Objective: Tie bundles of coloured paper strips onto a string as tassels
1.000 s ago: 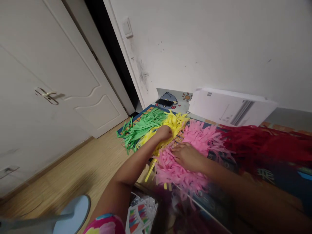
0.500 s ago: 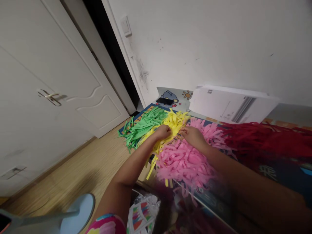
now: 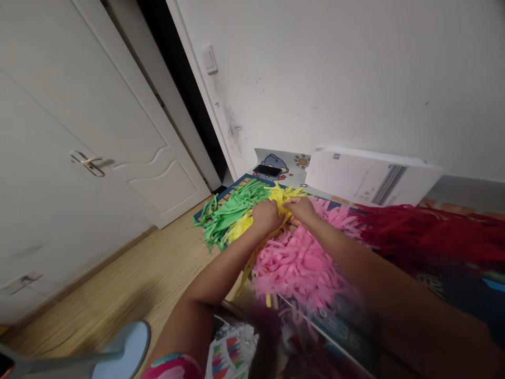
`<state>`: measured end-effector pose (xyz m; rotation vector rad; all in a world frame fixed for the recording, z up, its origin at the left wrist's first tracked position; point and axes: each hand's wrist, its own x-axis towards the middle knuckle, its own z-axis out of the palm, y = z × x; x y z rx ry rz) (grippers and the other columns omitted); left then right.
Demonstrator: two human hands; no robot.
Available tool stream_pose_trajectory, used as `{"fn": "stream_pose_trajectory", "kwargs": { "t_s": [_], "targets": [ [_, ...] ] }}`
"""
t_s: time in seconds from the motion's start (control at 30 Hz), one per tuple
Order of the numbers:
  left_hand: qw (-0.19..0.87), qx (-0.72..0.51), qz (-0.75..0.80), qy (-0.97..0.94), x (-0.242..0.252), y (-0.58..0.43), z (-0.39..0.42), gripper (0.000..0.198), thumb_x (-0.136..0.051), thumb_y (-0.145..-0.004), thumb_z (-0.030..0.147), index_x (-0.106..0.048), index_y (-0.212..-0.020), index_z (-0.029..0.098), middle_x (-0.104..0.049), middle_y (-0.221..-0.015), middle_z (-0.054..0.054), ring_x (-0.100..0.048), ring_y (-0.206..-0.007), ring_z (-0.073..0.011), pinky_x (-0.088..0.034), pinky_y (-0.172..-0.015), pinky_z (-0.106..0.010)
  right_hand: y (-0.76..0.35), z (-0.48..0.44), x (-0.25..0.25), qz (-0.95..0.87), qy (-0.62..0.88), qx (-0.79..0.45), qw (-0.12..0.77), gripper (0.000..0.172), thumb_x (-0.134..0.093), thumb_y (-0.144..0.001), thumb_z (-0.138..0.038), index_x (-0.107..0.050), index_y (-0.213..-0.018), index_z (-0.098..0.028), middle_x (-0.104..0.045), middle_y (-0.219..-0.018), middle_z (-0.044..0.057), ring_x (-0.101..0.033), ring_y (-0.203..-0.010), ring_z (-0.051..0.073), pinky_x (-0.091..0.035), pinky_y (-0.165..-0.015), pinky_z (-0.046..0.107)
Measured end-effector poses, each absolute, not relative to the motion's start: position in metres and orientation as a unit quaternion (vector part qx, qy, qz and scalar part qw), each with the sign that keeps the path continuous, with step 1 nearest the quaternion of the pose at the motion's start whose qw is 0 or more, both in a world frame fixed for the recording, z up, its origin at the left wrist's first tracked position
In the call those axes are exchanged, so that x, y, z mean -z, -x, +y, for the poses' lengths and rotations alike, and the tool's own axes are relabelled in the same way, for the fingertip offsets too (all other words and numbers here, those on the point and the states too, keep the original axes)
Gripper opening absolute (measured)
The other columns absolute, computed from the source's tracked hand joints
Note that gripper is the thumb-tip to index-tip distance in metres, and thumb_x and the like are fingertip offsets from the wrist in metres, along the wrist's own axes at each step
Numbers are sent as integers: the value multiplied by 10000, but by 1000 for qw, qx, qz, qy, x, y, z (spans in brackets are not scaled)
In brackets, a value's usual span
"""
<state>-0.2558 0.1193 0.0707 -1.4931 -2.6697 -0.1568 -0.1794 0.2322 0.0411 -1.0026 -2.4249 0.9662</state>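
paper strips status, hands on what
Left hand on yellow paper strips. Right hand at their edge. Pink paper strips alongside, green paper strips opposite.

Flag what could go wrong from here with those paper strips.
Two likely risks. The right forearm lies close over the pink paper strips, so moving it could drag them out of place. The yellow paper strips are under the left hand and right hand, and some seem to trail past the near edge, so a pull might send loose ones to the floor.
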Motion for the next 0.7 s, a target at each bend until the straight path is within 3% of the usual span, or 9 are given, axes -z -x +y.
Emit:
{"fn": "stream_pose_trajectory", "kwargs": {
  "t_s": [0.17, 0.33, 0.5, 0.7],
  "targets": [
    [70, 13, -880, 469, -84, 262, 119, 245, -516, -859, 165, -716, -983, 101, -704, -1039, -199, -648, -1026, -321, -410, -918, -465, 165, 206, -43, -906, 279, -278, 155, 416, -318, -988, -269, -685, -1107, -113, -742, -1012, 113, -687, -852, 176, -491, -728, 254],
    [114, 2, -895, 431, -136, 282, 119, 265, -517, -822, 150, -735, -973, 145, -732, -1023, -189, -666, -999, -322, -384, -907, -478, 161, 170, -44, -967, 163, -186, 67, 375, -566, -894, -410, -708, -1074, -113, -706, -1133, 195, -637, -1107, 295, -416, -979, 379],
    [190, 24, -907, 376, -191, 294, 114, 316, -460, -861, 187, -733, -1019, 175, -744, -1005, -171, -682, -958, -311, -374, -881, -470, 164, 164, -48, -980, 147, -128, 32, 319, -502, -920, -344, -736, -1007, -145, -721, -1115, 166, -638, -1111, 315, -395, -979, 443],
    [325, 60, -863, 382, -240, 283, 108, 338, -400, -899, 138, -680, -1080, 192, -752, -944, -115, -686, -843, -247, -360, -877, -422, 155, 166, -69, -973, 174, -143, 52, 239, -621, -844, -321, -753, -941, -147, -750, -1042, 144, -675, -1035, 304, -445, -925, 408]
  ]
}}
